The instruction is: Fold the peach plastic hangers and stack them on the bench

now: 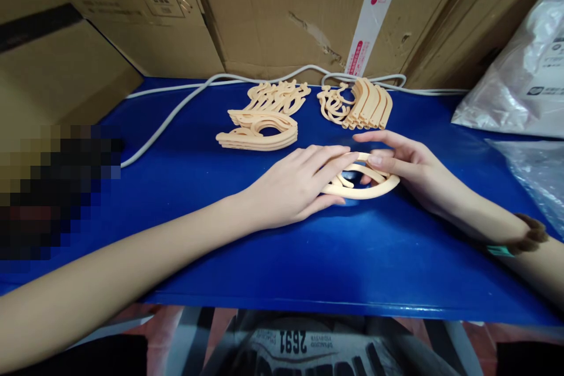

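A cream plastic folding hanger [372,191] is held between both hands, low over the blue table. My left hand [291,185], palm down, closes over its left end and hides that part. At the opposite end my right hand [412,164] grips the hanger with thumb and fingers, its index finger stretched out above. Just beyond my left hand lies a stack of similar folded hangers [259,140]. Behind it are several cream hook-shaped pieces [279,96]. Farther right, curved hanger arms [370,104] lie side by side, with more hooks [332,107] against their left.
Cardboard boxes [282,12] wall off the back of the blue table [352,264]. A white cable [176,114] runs along the rear and curves forward at left. Plastic bags [515,82] lie at the right. A blurred-out patch [48,205] covers the left side.
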The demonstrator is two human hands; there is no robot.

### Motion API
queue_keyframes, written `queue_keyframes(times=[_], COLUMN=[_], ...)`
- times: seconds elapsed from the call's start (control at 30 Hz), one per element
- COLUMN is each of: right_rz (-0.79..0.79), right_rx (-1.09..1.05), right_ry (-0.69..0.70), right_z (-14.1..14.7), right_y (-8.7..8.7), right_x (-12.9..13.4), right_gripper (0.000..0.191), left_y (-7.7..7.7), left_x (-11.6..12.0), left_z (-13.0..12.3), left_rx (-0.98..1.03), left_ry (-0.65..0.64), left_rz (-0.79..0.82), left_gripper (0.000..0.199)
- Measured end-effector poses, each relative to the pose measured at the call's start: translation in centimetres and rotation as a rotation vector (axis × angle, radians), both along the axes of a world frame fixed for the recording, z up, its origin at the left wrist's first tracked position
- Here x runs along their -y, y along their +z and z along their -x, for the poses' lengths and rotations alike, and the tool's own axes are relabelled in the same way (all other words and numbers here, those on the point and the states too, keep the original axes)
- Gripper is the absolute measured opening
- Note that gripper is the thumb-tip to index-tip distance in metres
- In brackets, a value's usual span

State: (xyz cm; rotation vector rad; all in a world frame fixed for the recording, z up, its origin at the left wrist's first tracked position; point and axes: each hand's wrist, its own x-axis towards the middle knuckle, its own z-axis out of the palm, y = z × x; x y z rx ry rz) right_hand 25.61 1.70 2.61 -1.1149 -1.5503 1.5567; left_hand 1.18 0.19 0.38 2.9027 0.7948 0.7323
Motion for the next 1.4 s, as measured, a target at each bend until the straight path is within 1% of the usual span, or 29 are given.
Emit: queue_keyframes(times=[0.13,0.27,0.37,0.53,0.7,0.87,0.93,1.07,1.17,1.27,1.4], right_rz=[-0.052,-0.052,-0.039,-0.051,-0.093,-0.138,-0.162,-0.264,-0.291,-0.310,-0.328], right_rx=[0.045,0.059,0.045,0.053,0.094,0.138,0.157,0.218,0.253,0.270,0.333], right_ry=[-0.004,0.047,0.050,0.005,-0.058,-0.067,-0.070,-0.093,-0.101,-0.077,0.032], right_z=[0.2,0.4,0.6,0.6,0.7,0.9,0.9,1.0,0.9,0.7,0.5], right_y=[0.0,0.1,0.3,0.2,0.1,0.3,0.3,0.2,0.1,0.2,0.4], right_x=[0.3,0.5,0.5,0.5,0.8,1.2,1.4,1.6,1.8,1.7,1.3], right_gripper=[0.031,0.031,0.032,0.030,0.032,0.031,0.030,0.027,0.027,0.025,0.028], left_y=[0.0,0.1,0.1,0.4,0.5,0.4,0.4,0.4,0.5,0.4,0.3], left_x=[0.0,-0.1,0.0,0.1,0.2,0.1,0.0,0.0,0.3,0.5,0.6], left_z=[0.0,0.1,0.1,0.3,0.2,0.1,0.1,0.0,-0.1,-0.1,-0.2], left_rx=[-0.017,-0.011,0.006,0.080,0.064,0.010,0.010,0.026,0.031,0.027,-0.018], left_ry=[0.009,-0.007,-0.013,-0.002,0.012,-0.019,-0.023,-0.046,-0.050,-0.036,-0.009], left_rz=[0.057,0.082,0.049,-0.084,-0.107,-0.121,-0.120,-0.099,-0.072,-0.079,-0.143], left_gripper=[0.063,0.062,0.055,0.038,0.027,0.021,0.020,0.019,0.020,0.021,0.015])
